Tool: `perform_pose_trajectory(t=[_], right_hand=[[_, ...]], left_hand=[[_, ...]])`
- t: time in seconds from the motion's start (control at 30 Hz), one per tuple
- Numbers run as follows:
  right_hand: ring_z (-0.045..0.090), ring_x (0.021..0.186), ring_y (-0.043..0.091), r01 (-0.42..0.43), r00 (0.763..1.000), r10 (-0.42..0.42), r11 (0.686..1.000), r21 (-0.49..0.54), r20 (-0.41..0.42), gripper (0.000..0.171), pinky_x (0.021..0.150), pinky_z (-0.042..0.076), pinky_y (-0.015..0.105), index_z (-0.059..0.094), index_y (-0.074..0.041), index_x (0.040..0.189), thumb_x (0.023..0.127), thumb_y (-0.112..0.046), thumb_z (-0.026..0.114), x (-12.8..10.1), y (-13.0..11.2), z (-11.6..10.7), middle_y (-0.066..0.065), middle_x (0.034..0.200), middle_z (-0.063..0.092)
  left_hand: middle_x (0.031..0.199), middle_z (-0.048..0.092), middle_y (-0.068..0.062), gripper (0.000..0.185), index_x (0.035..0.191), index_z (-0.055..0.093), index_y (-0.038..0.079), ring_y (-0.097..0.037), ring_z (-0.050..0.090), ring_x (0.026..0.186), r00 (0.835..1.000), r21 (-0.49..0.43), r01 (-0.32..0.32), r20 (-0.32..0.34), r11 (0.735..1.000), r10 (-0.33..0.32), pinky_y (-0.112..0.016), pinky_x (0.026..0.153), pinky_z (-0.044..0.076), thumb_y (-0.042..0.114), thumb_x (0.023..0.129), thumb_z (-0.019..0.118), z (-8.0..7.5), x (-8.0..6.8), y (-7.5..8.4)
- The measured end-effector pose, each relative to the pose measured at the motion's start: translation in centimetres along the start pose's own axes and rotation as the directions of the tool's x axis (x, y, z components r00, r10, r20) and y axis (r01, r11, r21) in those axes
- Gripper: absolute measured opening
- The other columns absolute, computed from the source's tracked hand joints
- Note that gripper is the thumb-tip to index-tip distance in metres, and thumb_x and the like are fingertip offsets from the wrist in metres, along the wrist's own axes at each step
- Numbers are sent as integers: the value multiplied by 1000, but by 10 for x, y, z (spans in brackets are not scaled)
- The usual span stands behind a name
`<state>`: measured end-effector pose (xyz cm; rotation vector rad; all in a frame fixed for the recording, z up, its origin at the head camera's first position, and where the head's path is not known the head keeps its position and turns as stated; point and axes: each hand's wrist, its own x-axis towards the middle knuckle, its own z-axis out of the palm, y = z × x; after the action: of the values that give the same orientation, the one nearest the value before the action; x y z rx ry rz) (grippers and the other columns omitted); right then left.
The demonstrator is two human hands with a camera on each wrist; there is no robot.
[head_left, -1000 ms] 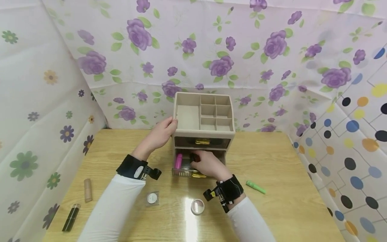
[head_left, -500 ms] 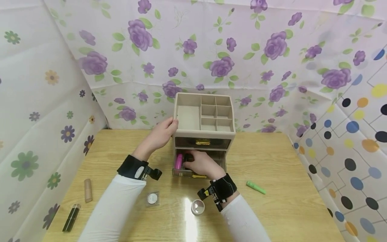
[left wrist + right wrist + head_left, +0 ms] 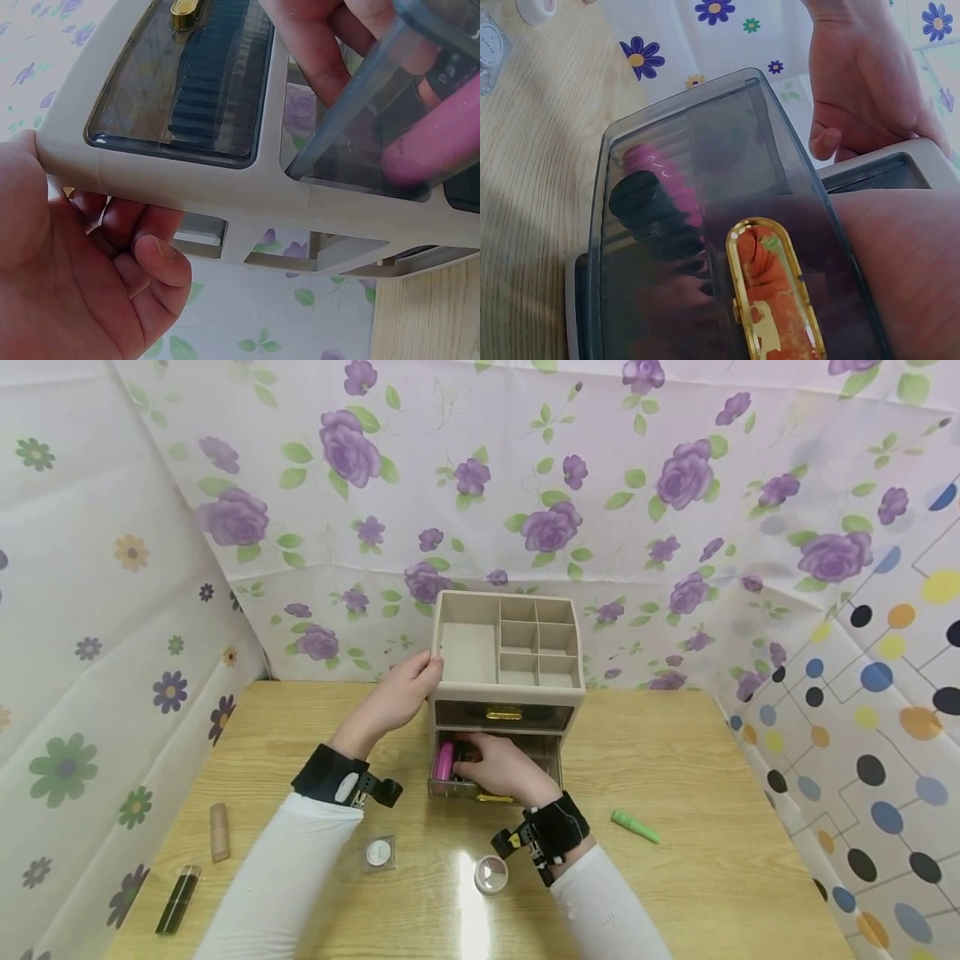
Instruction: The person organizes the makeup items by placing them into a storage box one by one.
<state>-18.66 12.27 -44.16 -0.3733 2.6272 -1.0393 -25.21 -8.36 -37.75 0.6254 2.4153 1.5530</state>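
A beige drawer organizer stands at the back of the wooden table. My left hand grips its left side, thumb on the front corner. The upper drawer is closed. The smoked lower drawer is pulled out. My right hand reaches into it, fingers curled on a dark ribbed-cap tube. This tube lies right beside a pink tube. The wrist view looks through the drawer front with its gold handle.
On the table lie a green tube at right, a round compact and a clear square case near me. A beige tube and a dark bottle lie at left. Patterned curtains wall the table.
My right hand has shifted left inside the lower drawer, bringing the dark tube next to the pink one. My left hand has stayed on the organizer.
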Motion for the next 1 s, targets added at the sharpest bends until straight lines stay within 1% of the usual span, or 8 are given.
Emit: perform_pose_trajectory(t=[0.13, 0.33, 0.6, 0.7, 0.8, 0.9, 0.93, 1.0], right_hand=[[69, 111, 25, 2, 1000, -2, 1000, 1, 2, 51, 96, 55, 47, 60, -10, 150, 103, -25, 70, -1, 0, 0, 13, 132, 71], [66, 122, 30, -22, 1000, 22, 1000, -1, 13, 52, 101, 53, 50, 58, -12, 153, 105, -28, 69, -2, 1, -1, 15, 141, 66], [67, 123, 31, -11, 1000, 11, 1000, -10, 22, 53, 101, 54, 50, 56, -13, 155, 107, -31, 66, -5, 2, -3, 15, 144, 65], [67, 122, 29, 7, 1000, -7, 1000, -25, 8, 51, 102, 53, 50, 56, -15, 155, 108, -30, 65, -10, 2, -7, 13, 145, 65], [68, 118, 27, 35, 999, -36, 998, -50, -20, 47, 102, 53, 50, 60, -13, 151, 107, -27, 65, -16, 2, -11, 11, 143, 67], [70, 109, 22, 38, 998, -41, 998, -51, -55, 43, 98, 54, 49, 64, -12, 147, 106, -26, 65, -24, 3, -16, 10, 137, 70], [70, 102, 20, 33, 997, -36, 998, -47, -67, 43, 96, 55, 48, 65, -12, 146, 106, -26, 65, -27, 4, -17, 8, 131, 72], [68, 87, 16, 20, 995, -23, 999, -38, -95, 41, 88, 56, 45, 66, -13, 145, 106, -27, 65, -33, 6, -20, 5, 114, 76]], left_hand=[[140, 63, -19, 54, 149, 55, 8, -35, 60, 128, 1000, 4, 6, -4, 1000, -6, -57, 107, 47, 46, 116, 35, 0, 0, 0], [140, 63, -19, 54, 149, 55, 8, -35, 60, 127, 1000, 7, 6, -3, 1000, -6, -57, 106, 48, 46, 116, 35, 1, 0, 0], [139, 63, -19, 54, 148, 55, 7, -34, 60, 126, 1000, 9, 2, -4, 1000, -2, -57, 105, 48, 46, 116, 34, 1, 0, 0], [137, 63, -18, 54, 147, 56, 7, -33, 59, 124, 1000, 15, 2, -5, 1000, -1, -55, 104, 48, 45, 116, 34, 1, 0, -1], [125, 63, -17, 51, 138, 58, 7, -32, 59, 114, 1000, 22, 2, -12, 1000, -2, -51, 97, 48, 46, 116, 34, 0, 1, -1], [110, 59, -16, 47, 125, 58, 6, -32, 56, 103, 1000, 29, 3, -17, 1000, -2, -48, 89, 45, 45, 116, 34, 1, 3, -1], [107, 57, -15, 46, 122, 58, 6, -32, 55, 101, 1000, 33, 2, -20, 999, -1, -48, 87, 44, 45, 116, 34, 1, 3, -1], [101, 54, -15, 44, 117, 56, 5, -32, 53, 97, 1000, 37, 1, -18, 999, 0, -46, 84, 43, 44, 116, 34, 1, 4, -1]])
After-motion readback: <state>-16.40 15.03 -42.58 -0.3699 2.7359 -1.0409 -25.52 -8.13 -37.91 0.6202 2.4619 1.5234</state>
